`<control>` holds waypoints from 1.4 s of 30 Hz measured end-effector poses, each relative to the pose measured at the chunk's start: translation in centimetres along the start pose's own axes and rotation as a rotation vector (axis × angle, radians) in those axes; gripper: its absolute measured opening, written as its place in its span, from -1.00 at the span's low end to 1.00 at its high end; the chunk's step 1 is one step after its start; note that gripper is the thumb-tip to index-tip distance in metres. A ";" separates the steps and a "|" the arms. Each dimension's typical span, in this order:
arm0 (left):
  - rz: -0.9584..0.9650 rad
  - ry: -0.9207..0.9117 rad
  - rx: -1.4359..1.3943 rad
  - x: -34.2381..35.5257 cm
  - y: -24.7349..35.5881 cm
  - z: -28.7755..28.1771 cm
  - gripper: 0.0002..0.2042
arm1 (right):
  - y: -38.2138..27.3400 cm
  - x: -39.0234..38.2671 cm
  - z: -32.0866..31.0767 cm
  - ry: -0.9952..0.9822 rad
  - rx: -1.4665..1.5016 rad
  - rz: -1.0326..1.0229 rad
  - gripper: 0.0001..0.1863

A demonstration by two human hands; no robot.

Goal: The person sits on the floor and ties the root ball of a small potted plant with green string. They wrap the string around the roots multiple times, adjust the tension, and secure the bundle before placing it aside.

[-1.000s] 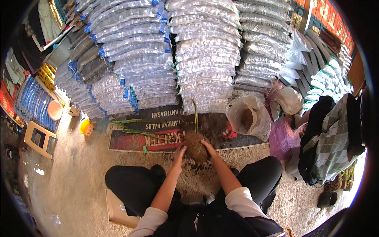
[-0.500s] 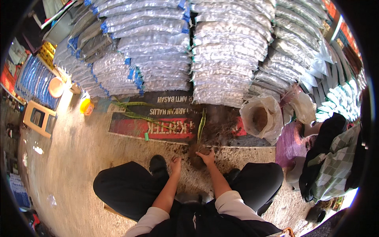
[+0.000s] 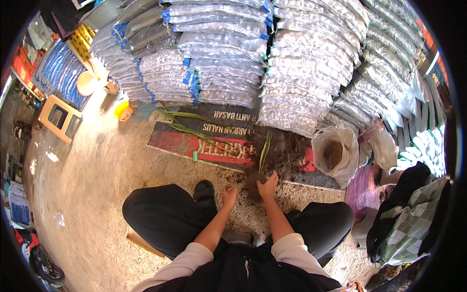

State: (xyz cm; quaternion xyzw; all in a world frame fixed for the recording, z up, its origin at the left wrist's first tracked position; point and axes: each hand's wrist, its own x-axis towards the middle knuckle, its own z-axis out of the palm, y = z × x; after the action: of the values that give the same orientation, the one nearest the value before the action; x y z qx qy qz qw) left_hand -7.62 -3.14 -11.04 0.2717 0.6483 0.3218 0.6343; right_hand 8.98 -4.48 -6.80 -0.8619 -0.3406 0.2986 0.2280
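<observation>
A single upright green leaf with yellow edges, like a snake plant's [image 3: 264,153], rises from a brown, soil-coloured base [image 3: 253,189] between my feet. I cannot make out whether that base is a pot or bare soil. My right hand [image 3: 268,185] grips its right side, thumb over the top and fingers along the far side. To the left of the base and apart from it, my left hand [image 3: 229,195] is held with curled fingers; whatever they may hold is too small to tell. More long green leaves [image 3: 194,136] lie on the printed black and red sheet [image 3: 168,143].
An open clear bag of dark soil [image 3: 335,153] stands at the right, near a person in checked cloth [image 3: 413,224]. Stacked filled plastic sacks [image 3: 311,63] wall off the far side. A yellow-orange tub [image 3: 123,111] and a tan stool [image 3: 59,118] stand at the left.
The whole view has shifted and tilted slightly. My right hand's fingers now reach farther along the base's side. My left hand stays curled beside it.
</observation>
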 end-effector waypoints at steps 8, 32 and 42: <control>0.183 0.045 0.381 -1.3 1.1 -0.2 -0.68 | -4.7 -1.5 0.6 0.147 0.047 -0.298 -0.24; 0.117 0.530 0.865 13.7 13.5 -17.0 -0.54 | -8.2 -1.6 -1.0 -0.202 0.069 -0.417 -0.40; 0.190 0.762 0.921 16.3 11.4 -15.6 -0.64 | -3.4 -2.7 1.0 -0.294 0.190 -0.380 -0.44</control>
State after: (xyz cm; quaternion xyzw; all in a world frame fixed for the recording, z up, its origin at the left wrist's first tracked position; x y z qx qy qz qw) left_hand -24.56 15.47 -13.10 0.4407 0.8754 0.1380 0.1431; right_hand 5.21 -3.97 -4.57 -0.7045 -0.4962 0.4032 0.3081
